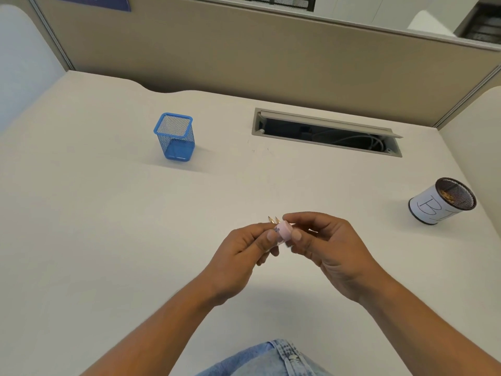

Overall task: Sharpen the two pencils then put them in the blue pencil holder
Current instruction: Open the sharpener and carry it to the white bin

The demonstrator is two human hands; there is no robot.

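Two pencils [273, 220] show only as sharpened tips poking up side by side above my left hand [241, 248]; their shafts are hidden in the fist. A small pink sharpener [284, 231] sits between both hands. My right hand [330, 245] pinches it with thumb and fingers, and my left thumb rests on its other side. The hands hover over the middle of the desk. The blue mesh pencil holder [174, 135] stands upright and empty, far off to the upper left.
A black mesh cup [440, 204] wrapped in white paper, with shavings inside, stands at the right. An open cable slot [325, 134] is cut into the desk [108, 240] at the back. Beige partition walls enclose the desk.
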